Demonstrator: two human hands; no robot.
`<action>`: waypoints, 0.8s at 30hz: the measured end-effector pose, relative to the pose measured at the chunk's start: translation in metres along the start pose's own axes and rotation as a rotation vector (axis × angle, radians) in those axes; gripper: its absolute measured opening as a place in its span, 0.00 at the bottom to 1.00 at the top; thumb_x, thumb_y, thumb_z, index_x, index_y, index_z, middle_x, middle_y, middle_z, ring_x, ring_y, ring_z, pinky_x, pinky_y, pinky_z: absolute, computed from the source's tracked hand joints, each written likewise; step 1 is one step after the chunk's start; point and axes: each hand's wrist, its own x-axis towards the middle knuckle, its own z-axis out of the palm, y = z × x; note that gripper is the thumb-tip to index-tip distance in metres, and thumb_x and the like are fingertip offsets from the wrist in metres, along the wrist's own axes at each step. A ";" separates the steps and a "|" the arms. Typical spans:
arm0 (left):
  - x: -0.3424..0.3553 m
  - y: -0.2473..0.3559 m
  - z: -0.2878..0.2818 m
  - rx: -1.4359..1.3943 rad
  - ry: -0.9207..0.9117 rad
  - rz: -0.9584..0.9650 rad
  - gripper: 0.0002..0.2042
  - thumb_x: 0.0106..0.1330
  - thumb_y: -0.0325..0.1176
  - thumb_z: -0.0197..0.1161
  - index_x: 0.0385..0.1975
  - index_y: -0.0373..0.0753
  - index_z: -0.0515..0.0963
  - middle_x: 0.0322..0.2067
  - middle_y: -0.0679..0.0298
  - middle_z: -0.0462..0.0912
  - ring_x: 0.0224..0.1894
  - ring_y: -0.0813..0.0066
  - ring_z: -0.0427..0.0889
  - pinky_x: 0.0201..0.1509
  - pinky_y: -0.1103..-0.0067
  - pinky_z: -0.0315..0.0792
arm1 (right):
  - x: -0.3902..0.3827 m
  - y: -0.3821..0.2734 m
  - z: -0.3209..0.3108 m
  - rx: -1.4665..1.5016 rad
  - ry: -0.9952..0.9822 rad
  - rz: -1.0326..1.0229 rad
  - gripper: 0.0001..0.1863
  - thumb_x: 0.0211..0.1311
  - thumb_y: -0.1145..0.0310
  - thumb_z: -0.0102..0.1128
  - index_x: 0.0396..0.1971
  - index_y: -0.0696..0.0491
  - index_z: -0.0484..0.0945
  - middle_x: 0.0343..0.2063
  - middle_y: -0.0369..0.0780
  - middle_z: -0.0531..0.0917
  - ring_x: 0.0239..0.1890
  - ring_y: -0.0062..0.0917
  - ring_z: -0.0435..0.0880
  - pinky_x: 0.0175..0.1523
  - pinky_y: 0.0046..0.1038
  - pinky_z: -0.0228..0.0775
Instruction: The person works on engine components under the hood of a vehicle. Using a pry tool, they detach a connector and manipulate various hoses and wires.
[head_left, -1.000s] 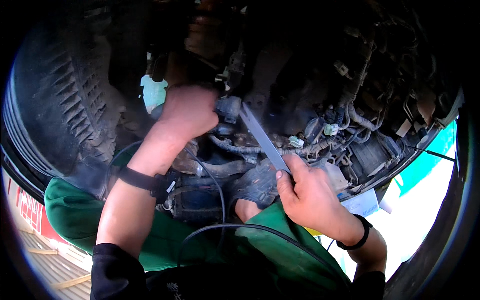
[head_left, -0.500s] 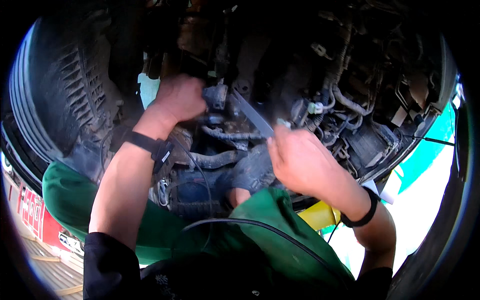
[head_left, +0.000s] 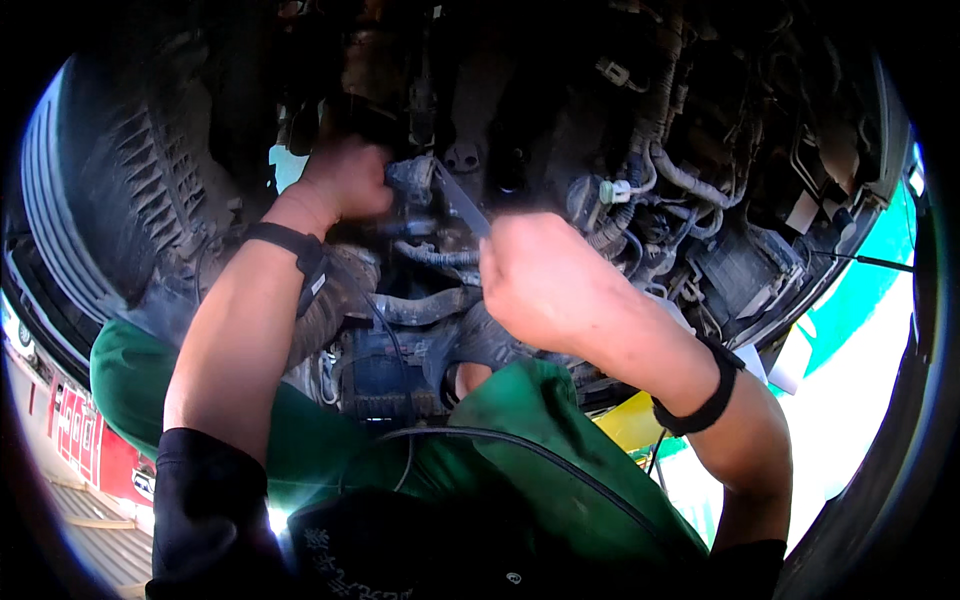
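Note:
My right hand (head_left: pixel 535 275) is closed around the near end of a thin, flat grey metal blade (head_left: pixel 462 205). The blade slants up to the left, its far tip at a grimy grey metal fitting (head_left: pixel 412 182) in the engine bay. Just left of that fitting is my left hand (head_left: pixel 348 182), fingers curled and slightly blurred. Whether it grips the fitting or something smaller is hidden. Below the blade runs a grey wrapped hose (head_left: pixel 440 256), with a thicker pipe (head_left: pixel 425 306) nearer to me.
Wiring with a pale green-white connector (head_left: pixel 614 191) lies to the right, near a dark box (head_left: pixel 750 270). A ribbed black plastic part (head_left: pixel 160 165) stands at left. Green cloth (head_left: pixel 530 420) covers my legs, and a black cable (head_left: pixel 520 445) crosses it. Something yellow (head_left: pixel 630 420) shows at lower right.
My right hand has moved left and a little up, bringing the blade's tip to the grey fitting. The whole view has shifted slightly; my left hand remains beside the fitting.

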 end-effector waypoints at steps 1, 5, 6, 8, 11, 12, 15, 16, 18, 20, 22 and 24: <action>-0.005 0.006 -0.001 0.000 0.012 -0.071 0.14 0.50 0.36 0.61 0.34 0.38 0.85 0.35 0.47 0.86 0.41 0.48 0.85 0.48 0.61 0.79 | 0.000 0.001 -0.001 -0.044 -0.038 -0.054 0.11 0.63 0.72 0.53 0.27 0.65 0.78 0.22 0.55 0.80 0.29 0.53 0.82 0.37 0.48 0.76; -0.018 0.019 -0.002 -0.003 0.101 -0.127 0.13 0.51 0.34 0.59 0.35 0.39 0.86 0.37 0.48 0.86 0.43 0.49 0.84 0.49 0.62 0.79 | 0.000 0.009 -0.005 -0.105 -0.051 0.259 0.12 0.63 0.68 0.51 0.30 0.61 0.80 0.26 0.57 0.83 0.33 0.53 0.84 0.40 0.47 0.78; -0.015 0.018 -0.002 0.018 0.133 -0.111 0.13 0.52 0.34 0.59 0.34 0.39 0.85 0.37 0.48 0.86 0.43 0.49 0.84 0.49 0.62 0.79 | -0.001 0.016 -0.009 -0.161 -0.055 0.253 0.11 0.63 0.68 0.52 0.30 0.60 0.79 0.25 0.55 0.83 0.32 0.53 0.84 0.40 0.47 0.78; -0.010 0.010 -0.002 0.071 0.028 -0.096 0.13 0.53 0.37 0.61 0.35 0.39 0.85 0.36 0.48 0.86 0.44 0.50 0.84 0.51 0.63 0.79 | -0.002 0.022 -0.006 -0.208 -0.060 0.162 0.09 0.62 0.69 0.53 0.29 0.59 0.79 0.24 0.54 0.83 0.31 0.51 0.85 0.39 0.45 0.79; 0.007 -0.004 0.000 0.085 -0.054 0.041 0.16 0.51 0.40 0.64 0.38 0.39 0.85 0.38 0.48 0.86 0.44 0.50 0.84 0.51 0.64 0.79 | -0.002 0.032 -0.001 -0.331 -0.085 0.155 0.08 0.60 0.70 0.54 0.29 0.58 0.79 0.23 0.53 0.84 0.29 0.49 0.86 0.38 0.44 0.79; 0.013 -0.007 0.001 0.067 -0.075 0.024 0.16 0.51 0.40 0.64 0.38 0.39 0.85 0.37 0.49 0.86 0.43 0.50 0.85 0.51 0.64 0.79 | -0.001 0.034 0.000 -0.333 -0.054 0.143 0.08 0.60 0.70 0.54 0.29 0.59 0.78 0.23 0.53 0.84 0.29 0.48 0.86 0.37 0.43 0.80; 0.013 -0.008 -0.001 -0.002 -0.165 -0.011 0.17 0.50 0.41 0.65 0.37 0.39 0.86 0.36 0.49 0.86 0.40 0.50 0.86 0.49 0.64 0.80 | 0.001 0.029 0.002 -0.251 -0.069 0.168 0.08 0.58 0.70 0.55 0.29 0.60 0.79 0.23 0.53 0.84 0.30 0.49 0.86 0.38 0.42 0.80; 0.008 -0.004 -0.001 0.015 -0.108 0.007 0.17 0.50 0.41 0.65 0.36 0.39 0.86 0.36 0.49 0.86 0.40 0.50 0.86 0.49 0.64 0.80 | 0.001 0.024 0.001 -0.219 -0.062 0.164 0.09 0.58 0.71 0.54 0.28 0.60 0.80 0.23 0.53 0.84 0.30 0.50 0.86 0.38 0.42 0.80; 0.000 0.005 -0.005 0.092 0.022 0.030 0.16 0.49 0.40 0.65 0.35 0.39 0.86 0.35 0.49 0.86 0.40 0.49 0.86 0.48 0.63 0.80 | 0.004 0.014 -0.005 -0.170 -0.065 0.166 0.10 0.59 0.71 0.53 0.27 0.61 0.81 0.24 0.53 0.84 0.31 0.51 0.85 0.39 0.43 0.79; -0.014 0.017 -0.002 -0.031 0.137 -0.099 0.14 0.49 0.35 0.60 0.33 0.38 0.86 0.35 0.47 0.86 0.41 0.45 0.84 0.48 0.60 0.79 | 0.008 0.011 -0.017 -0.106 -0.115 0.059 0.15 0.64 0.69 0.50 0.27 0.63 0.81 0.23 0.52 0.83 0.28 0.47 0.84 0.35 0.40 0.79; -0.019 0.025 -0.002 -0.074 0.153 -0.183 0.13 0.49 0.34 0.59 0.32 0.38 0.86 0.35 0.47 0.86 0.42 0.44 0.84 0.49 0.60 0.78 | 0.008 0.009 -0.025 0.416 -0.171 0.394 0.20 0.71 0.63 0.49 0.27 0.64 0.80 0.18 0.46 0.82 0.20 0.36 0.84 0.25 0.34 0.77; -0.014 0.024 -0.005 -0.020 0.145 -0.160 0.13 0.49 0.35 0.60 0.31 0.38 0.86 0.35 0.48 0.86 0.42 0.46 0.84 0.50 0.61 0.79 | 0.011 0.009 -0.023 0.579 -0.161 0.405 0.20 0.70 0.63 0.50 0.23 0.63 0.79 0.15 0.41 0.78 0.13 0.26 0.78 0.17 0.29 0.72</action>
